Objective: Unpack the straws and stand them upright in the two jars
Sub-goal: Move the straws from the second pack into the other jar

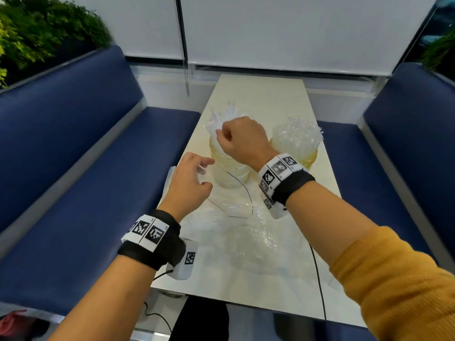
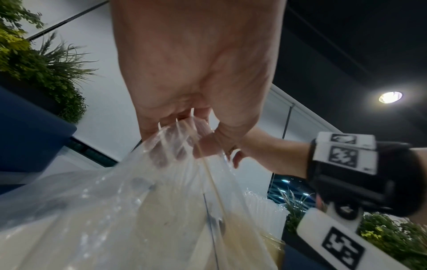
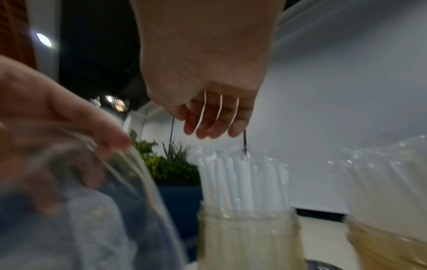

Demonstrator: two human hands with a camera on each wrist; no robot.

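Table (image 1: 266, 94): long, pale, running away from the wearer between 2 blue benches. It is the work surface and carries everything below.

Landmark: left jar (image 1: 227, 168), clear with a yellowish tint, near mid-table. All places are given from it.

Right jar (image 1: 309, 157): just right of the left jar, apart from it. Its load of wrapped straws (image 1: 296, 135) stands upright and packed tight, so this jar looks full. Judgement: the remaining work belongs to the left jar.

Straw bag (image 2: 143, 210): clear plastic, just left of and nearer than the left jar, mouth turned upward. Judgement: it is held beside the jar to keep each transfer short.

Loose clear film (image 1: 256, 232): lies on the table nearer the wearer than the left jar; probably spent packaging.

Straws in the left jar (image 3: 242, 179): white, upright, filling the mouth, with tips well above the rim.

Right hand (image 1: 242, 140): directly above the left jar, fingers curled downward. In the head view a few straws (image 1: 216, 121) stick up from the thumb side, so it is pinching a small bunch. Wrist view is blurred; how many, I cannot tell. Judgement: lowering them in among the standing ones.

Left hand (image 1: 189, 178): just left of the left jar, fingers bent and pinching the bag's top edge, with a few straw tips at the fingertips (image 2: 184, 118).
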